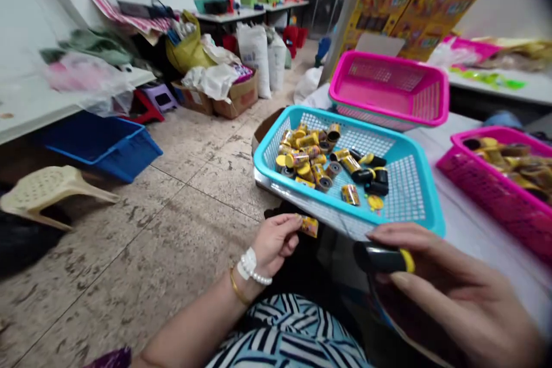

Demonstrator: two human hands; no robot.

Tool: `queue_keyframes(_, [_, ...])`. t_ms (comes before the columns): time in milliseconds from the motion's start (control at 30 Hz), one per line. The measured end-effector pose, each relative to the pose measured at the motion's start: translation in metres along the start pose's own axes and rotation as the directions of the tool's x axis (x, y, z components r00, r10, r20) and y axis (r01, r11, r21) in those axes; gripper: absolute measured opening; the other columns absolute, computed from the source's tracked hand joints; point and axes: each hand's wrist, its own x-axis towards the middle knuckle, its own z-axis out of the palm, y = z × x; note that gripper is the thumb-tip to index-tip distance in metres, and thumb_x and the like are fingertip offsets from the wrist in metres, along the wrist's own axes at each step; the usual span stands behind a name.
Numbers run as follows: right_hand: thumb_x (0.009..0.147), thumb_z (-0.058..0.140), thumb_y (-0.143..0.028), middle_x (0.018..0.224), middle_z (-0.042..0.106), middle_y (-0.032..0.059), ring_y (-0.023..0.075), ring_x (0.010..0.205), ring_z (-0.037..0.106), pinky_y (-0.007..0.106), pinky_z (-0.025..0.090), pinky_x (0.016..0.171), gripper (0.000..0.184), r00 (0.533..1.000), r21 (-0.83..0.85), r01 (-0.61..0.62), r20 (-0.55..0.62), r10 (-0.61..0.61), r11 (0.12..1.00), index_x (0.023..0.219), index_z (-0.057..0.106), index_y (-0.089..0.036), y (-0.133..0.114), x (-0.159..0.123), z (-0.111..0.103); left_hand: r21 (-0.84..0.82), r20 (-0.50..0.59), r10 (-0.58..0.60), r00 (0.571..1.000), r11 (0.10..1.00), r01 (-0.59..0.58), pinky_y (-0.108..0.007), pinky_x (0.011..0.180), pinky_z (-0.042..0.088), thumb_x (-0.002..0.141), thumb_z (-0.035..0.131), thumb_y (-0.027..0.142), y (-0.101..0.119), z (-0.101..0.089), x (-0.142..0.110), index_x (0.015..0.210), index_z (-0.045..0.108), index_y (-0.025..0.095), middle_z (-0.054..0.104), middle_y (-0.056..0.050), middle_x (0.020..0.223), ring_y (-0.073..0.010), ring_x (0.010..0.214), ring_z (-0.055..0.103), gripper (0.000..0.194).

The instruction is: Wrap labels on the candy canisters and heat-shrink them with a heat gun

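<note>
Between thumb and fingers, my left hand [278, 238] pinches a small yellow printed label [309, 226], just in front of the basket's near side. My right hand [448, 282] grips a black cylinder with a yellow end [382, 257], lying sideways between thumb and fingers. Beyond both hands sits a turquoise plastic basket [420, 184]. Inside it, yellow-labelled cylinders [308, 152] are heaped at the left, and several black ones [378, 180] lie near the middle. A round yellow piece [375, 202] rests near the basket's front wall.
A pink basket [388, 56] stands behind the turquoise one; another pink basket [483, 184] with more cylinders is at the right. On the floor at left are a blue bin [107, 146] and a cream stool [47, 187]. Cardboard boxes [237, 98] and white sacks [254, 57] stand farther back.
</note>
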Motion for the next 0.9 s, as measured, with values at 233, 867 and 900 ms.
queue_keyframes(233, [0.085,0.072,-0.031,0.103,0.068,0.0047,0.0144,0.074,0.066,0.025,0.057,0.065,0.033,0.946,0.363,-0.306,0.008,0.325,0.880,0.118,0.070,-0.029,0.026,-0.024,0.047,-0.016,0.131,-0.078,0.988,0.997,0.080,-0.013,0.037,0.013,0.066,0.085,0.034,-0.011,0.014,0.005,0.082,0.065,0.009,0.065,-0.003,0.077,0.0020,0.041,0.038,0.035])
queue_keyframes(867, [0.084,0.071,-0.039,0.065,0.067,0.0005,0.0107,0.053,0.057,0.025,0.044,0.056,0.040,0.789,0.436,-0.598,0.176,0.588,0.672,0.117,0.071,-0.017,0.049,-0.022,0.057,0.079,0.149,-0.060,0.987,0.996,0.049,-0.019,0.037,0.009,0.069,0.082,0.043,-0.018,0.016,0.007,0.076,0.066,0.010,0.050,0.005,0.053,-0.0007,0.037,0.032,0.038])
queue_keyframes(900, [0.084,0.071,-0.039,0.065,0.067,0.0003,0.0106,0.053,0.057,0.025,0.044,0.056,0.039,0.790,0.421,-0.600,0.177,0.587,0.680,0.117,0.071,-0.017,0.047,-0.022,0.056,0.078,0.149,-0.060,0.987,0.996,0.049,-0.019,0.037,0.009,0.068,0.082,0.044,-0.019,0.016,0.008,0.077,0.066,0.010,0.051,0.004,0.054,-0.0007,0.037,0.032,0.038])
